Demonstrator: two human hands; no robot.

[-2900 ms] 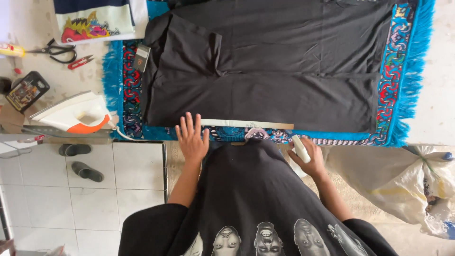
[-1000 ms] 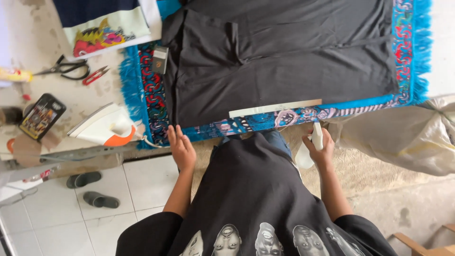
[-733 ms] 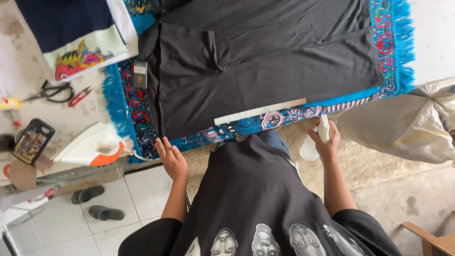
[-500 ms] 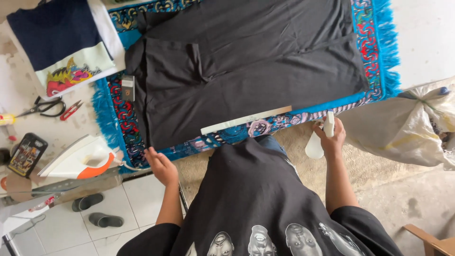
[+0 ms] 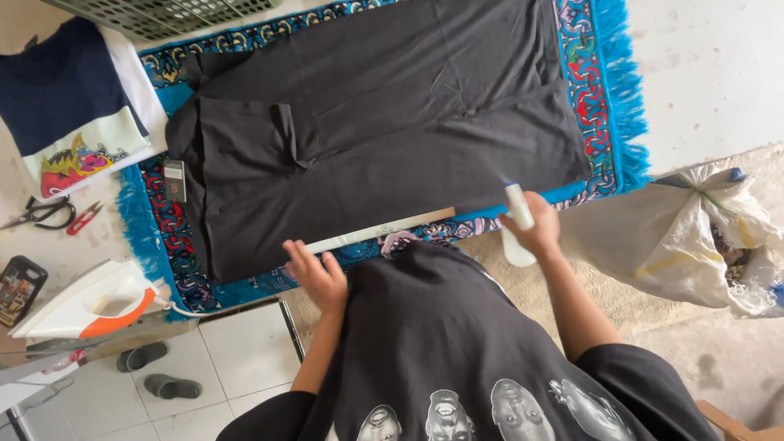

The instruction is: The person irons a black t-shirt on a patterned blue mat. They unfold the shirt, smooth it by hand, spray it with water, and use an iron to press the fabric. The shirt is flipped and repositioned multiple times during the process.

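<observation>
Blue patterned fringed mat (image 5: 608, 90) covers worktop, black cloth garment (image 5: 384, 131) spread flat on it, long axis running left-right ahead of me. My right hand (image 5: 539, 229) wraps white plastic spray bottle (image 5: 516, 222), nozzle toward garment's near right corner. My left hand (image 5: 314, 273) empty, fingers loosely spread, just short of pale wooden ruler (image 5: 380, 230) along near hem. White-orange iron (image 5: 86, 300) well left.

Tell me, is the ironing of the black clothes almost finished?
Just starting, it seems. Done: black garment spread flat on the blue rug. In hand: right hand holds a white spray bottle; left hand hovers at the edge. Left: the iron sits aside, creases remain.
</observation>
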